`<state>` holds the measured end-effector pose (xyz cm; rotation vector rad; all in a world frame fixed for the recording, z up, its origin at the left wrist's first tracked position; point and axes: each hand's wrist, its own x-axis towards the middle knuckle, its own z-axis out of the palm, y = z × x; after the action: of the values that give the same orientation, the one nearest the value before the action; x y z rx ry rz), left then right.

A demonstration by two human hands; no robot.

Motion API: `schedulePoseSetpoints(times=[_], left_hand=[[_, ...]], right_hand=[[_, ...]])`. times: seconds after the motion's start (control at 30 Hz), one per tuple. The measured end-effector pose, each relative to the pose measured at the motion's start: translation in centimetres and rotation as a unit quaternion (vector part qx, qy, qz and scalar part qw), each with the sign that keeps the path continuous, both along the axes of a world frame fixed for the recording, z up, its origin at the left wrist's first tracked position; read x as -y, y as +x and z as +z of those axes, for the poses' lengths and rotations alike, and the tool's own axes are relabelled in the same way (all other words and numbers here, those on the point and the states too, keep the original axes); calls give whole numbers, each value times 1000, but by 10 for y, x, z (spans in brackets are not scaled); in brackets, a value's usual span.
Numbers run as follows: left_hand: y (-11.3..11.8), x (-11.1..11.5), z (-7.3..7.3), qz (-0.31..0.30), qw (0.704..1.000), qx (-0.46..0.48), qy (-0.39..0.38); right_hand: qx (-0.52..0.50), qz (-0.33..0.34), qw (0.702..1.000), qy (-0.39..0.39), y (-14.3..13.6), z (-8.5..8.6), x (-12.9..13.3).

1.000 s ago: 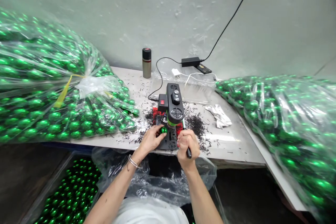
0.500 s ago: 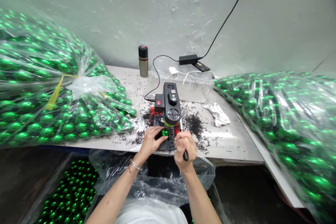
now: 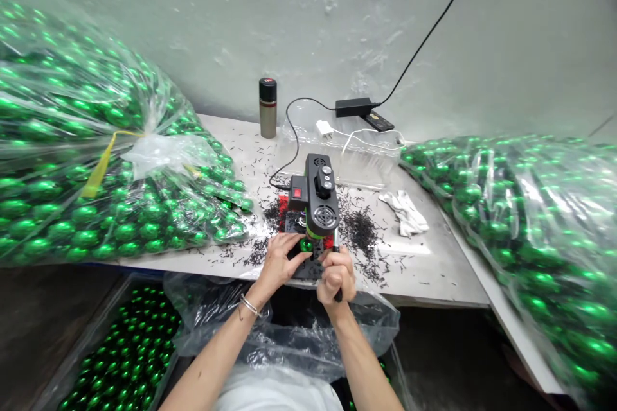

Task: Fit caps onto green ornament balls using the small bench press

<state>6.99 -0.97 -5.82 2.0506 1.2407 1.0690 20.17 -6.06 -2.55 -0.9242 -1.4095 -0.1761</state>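
A small black machine with a red switch stands near the table's front edge. Under its head sits a shiny green ball, held between the thumb and fingers of my left hand. My right hand is wrapped round a lever with a black grip on the machine's right side. Small black pieces lie scattered on both sides of the machine, with some red material at its base.
Large clear bags of green balls lie left and right. Behind the machine are a bottle, a plastic tray and a power adapter. White gloves lie on the right; a bin of green balls is below.
My right hand and the lever grip have shifted slightly inward toward the machine. The whole view has moved a little. My left hand stays at the green ball.
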Motion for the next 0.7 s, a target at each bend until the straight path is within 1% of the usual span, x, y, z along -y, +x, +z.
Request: schedulePoseSetpoints(times=[0.13,0.23,0.3,0.43,0.5,0.57,0.63,0.7], left_hand=[[-1,0,2,-1,1000,2,-4],[-1,-1,2,-8,1000,2,-1],[0,-3,2,-13,1000,6,5],[-2,-2,5,-6,1000,29,7],[-8,8,8,3,999,42,7],[-17,27,10,-12,999,36,13],[-29,49,11,-50,998,7,29],[-40,65,11,-75,995,-30,56]], right_hand=[[57,10,998,-7,4,-2,0],[62,18,998,-4,6,4,0],[34,16,999,-5,6,17,0],[-10,10,1000,-22,2,58,2],[-26,8,999,-46,0,73,3],[-35,10,997,-66,-1,78,5],[-40,11,997,-71,-2,74,7],[-44,7,997,-63,-3,67,7]])
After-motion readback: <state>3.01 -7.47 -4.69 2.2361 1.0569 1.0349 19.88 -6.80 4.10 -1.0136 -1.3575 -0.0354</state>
